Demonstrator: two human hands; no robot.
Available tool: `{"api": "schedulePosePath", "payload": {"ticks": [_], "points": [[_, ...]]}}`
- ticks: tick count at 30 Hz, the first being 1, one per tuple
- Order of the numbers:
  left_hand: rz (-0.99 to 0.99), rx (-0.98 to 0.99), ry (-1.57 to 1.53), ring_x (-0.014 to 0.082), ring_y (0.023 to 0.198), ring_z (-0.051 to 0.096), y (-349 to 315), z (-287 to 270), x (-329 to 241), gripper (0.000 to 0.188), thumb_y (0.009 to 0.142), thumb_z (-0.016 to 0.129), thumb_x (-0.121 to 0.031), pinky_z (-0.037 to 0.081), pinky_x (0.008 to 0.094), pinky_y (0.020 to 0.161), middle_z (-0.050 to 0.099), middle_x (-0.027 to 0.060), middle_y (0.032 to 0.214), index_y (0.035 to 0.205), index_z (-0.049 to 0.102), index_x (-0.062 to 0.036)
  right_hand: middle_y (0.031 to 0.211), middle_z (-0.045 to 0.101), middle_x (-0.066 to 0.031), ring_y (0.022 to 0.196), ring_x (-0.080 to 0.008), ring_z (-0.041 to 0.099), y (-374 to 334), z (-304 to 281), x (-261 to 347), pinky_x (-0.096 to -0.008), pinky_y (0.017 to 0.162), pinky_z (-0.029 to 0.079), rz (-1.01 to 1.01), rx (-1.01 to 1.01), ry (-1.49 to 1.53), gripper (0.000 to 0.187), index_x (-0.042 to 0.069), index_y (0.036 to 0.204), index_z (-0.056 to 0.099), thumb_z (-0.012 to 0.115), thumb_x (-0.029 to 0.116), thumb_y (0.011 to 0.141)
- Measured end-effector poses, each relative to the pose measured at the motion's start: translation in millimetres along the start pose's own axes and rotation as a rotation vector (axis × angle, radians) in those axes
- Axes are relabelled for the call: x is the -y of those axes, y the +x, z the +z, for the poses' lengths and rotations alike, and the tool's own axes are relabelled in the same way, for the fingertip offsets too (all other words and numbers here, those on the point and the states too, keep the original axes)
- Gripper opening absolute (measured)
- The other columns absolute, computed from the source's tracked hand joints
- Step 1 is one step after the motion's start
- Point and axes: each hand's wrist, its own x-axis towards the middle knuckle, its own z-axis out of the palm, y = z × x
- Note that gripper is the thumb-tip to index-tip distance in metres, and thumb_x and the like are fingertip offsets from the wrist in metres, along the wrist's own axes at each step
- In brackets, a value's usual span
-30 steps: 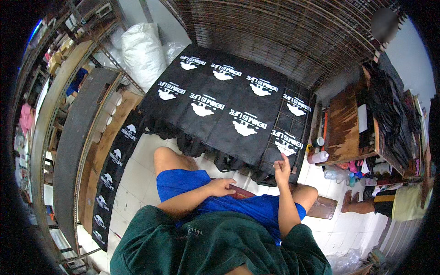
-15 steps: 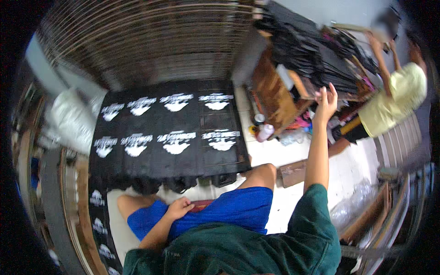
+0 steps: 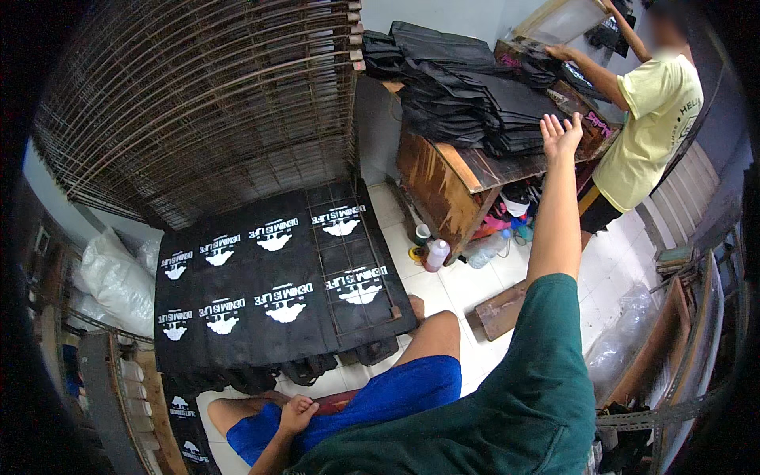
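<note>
My right arm is stretched out to the far right, its hand open with the palm up and fingers apart. Nothing lies in it. It appears in front of the wooden table, where black fabric bags are piled. My left hand rests by my left thigh, fingers curled in, with nothing visible in them. Beside it shows a reddish-brown seat under me. In front of my knees, black bags printed in white lie in two rows, partly under a thin metal wire rack.
Raised wire racks stand behind the printed bags. At the right a person in a yellow shirt holds a framed screen. A bottle and a wooden block are on the tiled floor. Clear plastic sacks sit at left.
My view has swung to the right. The fingers of my left hand have curled in and lifted a little off my lap. My right hand has opened wider, fingers spread.
</note>
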Motion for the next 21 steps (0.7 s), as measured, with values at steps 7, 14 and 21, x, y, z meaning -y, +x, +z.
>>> {"api": "schedulePosePath", "payload": {"ticks": [7, 14, 21], "points": [[-0.066, -0.074, 0.063, 0.0093, 0.066, 0.056, 0, -4, -3, 0.025, 0.076, 0.072, -0.017, 0.047, 0.0242, 0.059, 0.06, 0.0048, 0.073, 0.089, 0.057, -0.0008, 0.138, 0.02, -0.0321, 0.124, -0.0459, 0.032, 37, 18, -3, -0.0536, 0.099, 0.033, 0.131, -0.008, 0.295, 0.094, 0.005, 0.138, 0.0, 0.05, 0.058, 0.081], [-0.139, -0.082, 0.055, 0.0128, 0.075, 0.058, 4, 6, -21, 0.028, 0.075, 0.073, -0.02, 0.047, 0.0279, 0.069, 0.061, 0.005, 0.078, 0.089, 0.059, -0.0005, 0.097, 0.06, -0.0156, 0.088, -0.0291, 0.059, 41, 72, -30, -0.0419, 0.079, 0.049, 0.342, 0.166, 0.199, 0.022, -0.002, 0.097, 0.054, 0.054, 0.011, 0.079], [0.113, -0.057, 0.097, 0.0125, 0.081, 0.057, 26, 37, -63, 0.028, 0.08, 0.068, -0.019, 0.047, 0.0286, 0.073, 0.06, 0.0051, 0.087, 0.097, 0.056, -0.0001, 0.083, 0.054, -0.0091, 0.078, -0.022, 0.055, 83, 106, -13, -0.033, 0.068, 0.046, 0.108, 0.338, -0.297, 0.017, 0.001, 0.089, 0.051, 0.055, 0.005, 0.072]]}}
